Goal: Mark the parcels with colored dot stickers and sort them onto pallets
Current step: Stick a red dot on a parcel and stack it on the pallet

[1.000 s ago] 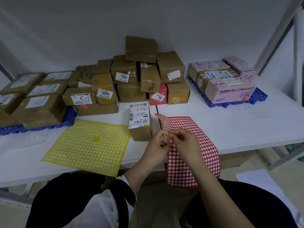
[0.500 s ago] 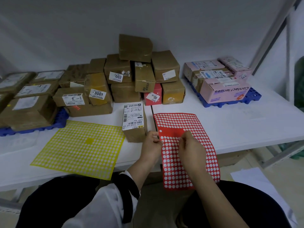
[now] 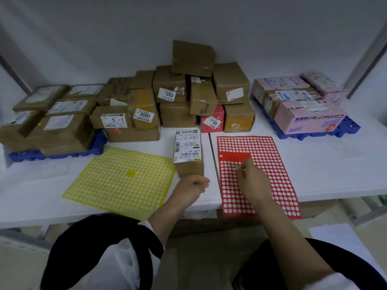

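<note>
The red sticker sheet (image 3: pixel 259 176), lifted between both hands a second ago, now lies flat on the white table (image 3: pixel 324 170), its lower edge overhanging the front; the left hand (image 3: pixel 193 185) has let go and drawn back to a loose, empty curl just in front of the brown parcel (image 3: pixel 188 152), while the right hand (image 3: pixel 250 178) rests on the sheet with fingertips pinched narrow, on a dot I would judge, though the dot itself is too small to see; that suggests peeling is done or nearly so and the parcel is next to be marked.

The parcel is a small cardboard box wrapped in glossy tape, a white printed shipping label on top; it stands between the red sheet and the yellow sticker sheet (image 3: pixel 121 181), both thin, papery grids with bare patches where dots are gone; behind it sits a heap of unsorted brown boxes (image 3: pixel 173 97); a blue plastic lattice pallet (image 3: pixel 56 153) at the left carries brown boxes, another pallet (image 3: pixel 320 133) at the right carries pink cartons (image 3: pixel 307 118).
</note>
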